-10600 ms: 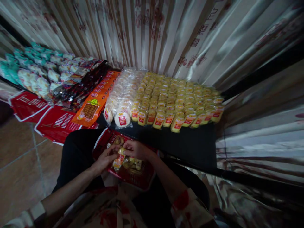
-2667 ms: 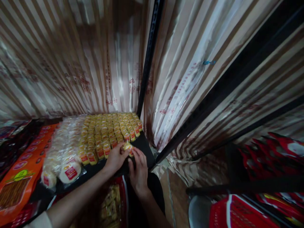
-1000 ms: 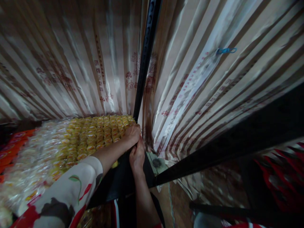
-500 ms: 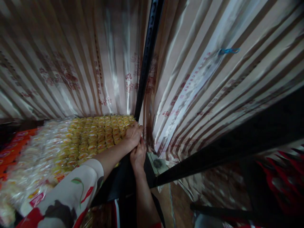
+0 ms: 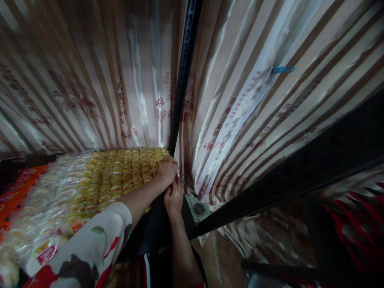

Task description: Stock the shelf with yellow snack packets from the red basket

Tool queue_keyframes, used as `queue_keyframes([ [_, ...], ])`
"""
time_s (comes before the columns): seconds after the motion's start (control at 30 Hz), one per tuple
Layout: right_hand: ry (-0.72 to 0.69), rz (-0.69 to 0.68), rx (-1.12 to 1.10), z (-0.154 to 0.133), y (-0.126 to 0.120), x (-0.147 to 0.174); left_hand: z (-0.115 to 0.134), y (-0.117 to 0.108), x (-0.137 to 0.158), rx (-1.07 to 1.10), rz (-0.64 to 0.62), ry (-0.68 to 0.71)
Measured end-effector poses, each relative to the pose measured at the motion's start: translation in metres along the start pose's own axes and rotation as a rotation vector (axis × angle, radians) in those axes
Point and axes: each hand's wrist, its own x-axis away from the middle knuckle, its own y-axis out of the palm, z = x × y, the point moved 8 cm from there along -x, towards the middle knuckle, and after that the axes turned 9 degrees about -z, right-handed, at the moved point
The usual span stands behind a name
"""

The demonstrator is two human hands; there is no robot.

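Observation:
My left hand (image 5: 167, 173) reaches across the yellow-wrapped packets to the shelf's back corner, its fingers pinched together at the foot of the black upright post (image 5: 181, 80). Just below it, touching its fingertips, is my right hand (image 5: 174, 200), also closed. Whatever is between the fingers is hidden. A thin dark cord-like line (image 5: 181, 173) passes beside the fingertips. The yellow-wrapped packets (image 5: 120, 176) stand in tight rows to the left of both hands. Under my hands lies the dark shelf edge (image 5: 156, 228).
Clear-wrapped pale packets (image 5: 51, 200) and orange packages (image 5: 21, 188) fill the shelf at left. Pleated printed curtains (image 5: 144, 80) hang behind, with a blue tie or clip (image 5: 282, 70) on the right one. A dark beam (image 5: 270, 188) slants right, above red packages (image 5: 357, 228).
Both hands stay together at the post's foot, with only slight finger movement. The view has shifted slightly.

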Motion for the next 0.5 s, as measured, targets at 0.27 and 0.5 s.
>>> queue_keyframes([
  [0.27,0.078,0.078,0.014,0.008,-0.001,0.002,0.002,-0.003,0.006,-0.076,0.089,-0.026],
  [0.5,0.041,0.112,-0.043,0.009,-0.005,0.003,0.006,-0.009,0.034,0.016,0.186,0.009],
])
